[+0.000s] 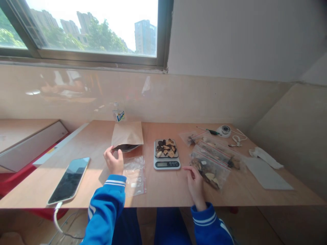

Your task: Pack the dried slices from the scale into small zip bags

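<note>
My left hand (114, 162) is at the near left corner of a kraft paper bag (127, 133), gripping its lip with fingers and thumb. The bag lies flat with its dark mouth gaping toward me. To its right is a white kitchen scale (167, 165), its display too small to read. Dried mushroom pieces (166, 148), dark and tan, cover the scale's plate. My right hand (195, 183) rests beside the scale's near right corner, index finger stretched out, holding nothing. Close by it is a clear zip bag (217, 175) with dried pieces inside.
A flattened clear zip bag (134, 180) lies below the paper bag. At left is a phone (70, 180) on a charging cable. A plastic bottle (119, 114) stands at the back. Rightward are more filled zip bags (211, 146), a white round device (224, 131), tissue and white paper (268, 173).
</note>
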A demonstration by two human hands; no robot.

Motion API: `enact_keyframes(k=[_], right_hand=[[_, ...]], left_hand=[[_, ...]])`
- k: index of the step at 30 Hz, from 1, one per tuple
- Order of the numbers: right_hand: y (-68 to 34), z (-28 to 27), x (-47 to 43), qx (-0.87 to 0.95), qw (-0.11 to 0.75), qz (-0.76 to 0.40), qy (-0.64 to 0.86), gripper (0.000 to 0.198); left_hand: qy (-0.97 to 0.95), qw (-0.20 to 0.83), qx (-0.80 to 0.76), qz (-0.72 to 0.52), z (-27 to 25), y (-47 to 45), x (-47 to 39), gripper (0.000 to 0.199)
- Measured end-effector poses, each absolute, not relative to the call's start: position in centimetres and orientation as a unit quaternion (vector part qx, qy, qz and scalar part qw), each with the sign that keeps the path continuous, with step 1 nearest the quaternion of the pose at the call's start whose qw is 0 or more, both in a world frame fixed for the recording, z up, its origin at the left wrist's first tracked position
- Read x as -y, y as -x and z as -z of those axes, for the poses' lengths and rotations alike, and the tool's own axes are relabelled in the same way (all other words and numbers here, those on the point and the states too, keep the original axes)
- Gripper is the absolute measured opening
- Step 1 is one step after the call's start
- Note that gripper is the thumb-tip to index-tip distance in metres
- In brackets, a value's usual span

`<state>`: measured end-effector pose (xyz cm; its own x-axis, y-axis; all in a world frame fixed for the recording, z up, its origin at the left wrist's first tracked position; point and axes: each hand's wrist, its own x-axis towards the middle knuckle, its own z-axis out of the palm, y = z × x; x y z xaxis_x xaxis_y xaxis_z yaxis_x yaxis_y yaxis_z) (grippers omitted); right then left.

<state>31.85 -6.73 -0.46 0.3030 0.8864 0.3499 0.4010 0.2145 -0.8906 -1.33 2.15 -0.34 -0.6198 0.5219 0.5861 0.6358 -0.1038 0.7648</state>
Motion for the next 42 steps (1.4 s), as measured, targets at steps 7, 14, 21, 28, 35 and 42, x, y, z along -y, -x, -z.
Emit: enact_keyframes(k=[7,14,21,28,35,42], right_hand=[[-31.7,0.6,6.7,0.584,0.528,-0.217,0.578,0.023],[-31.8,0.8,6.8,0.598,0.509,-0.222,0.578,0.023],[-31.7,0.6,6.9,0.603,0.515,-0.222,0.568,0.022],[-30.1,-0.7,7.8,0.619,0.485,-0.266,0.558,0.026],[-23.8,-5.1,9.3,0.687,0.414,-0.361,0.476,0.026],[-25.8,-5.1,9.3,0.613,0.415,-0.532,0.411,0.041]], left_hand=[[0.398,0.1,0.686,0.601,-1.1,1.0,-1.2,0.03],[0.64,-0.13,0.692,0.309,-4.9,-1.0,2.6,0.025],[0.732,-0.095,0.67,0.081,-2.2,-3.6,5.2,0.031],[0.749,-0.107,0.601,0.257,-1.8,-4.1,5.9,0.031],[0.738,-0.073,0.488,0.461,-3.0,-8.3,7.6,0.029],[0.782,-0.036,0.383,0.49,-2.9,-8.9,8.1,0.029]])
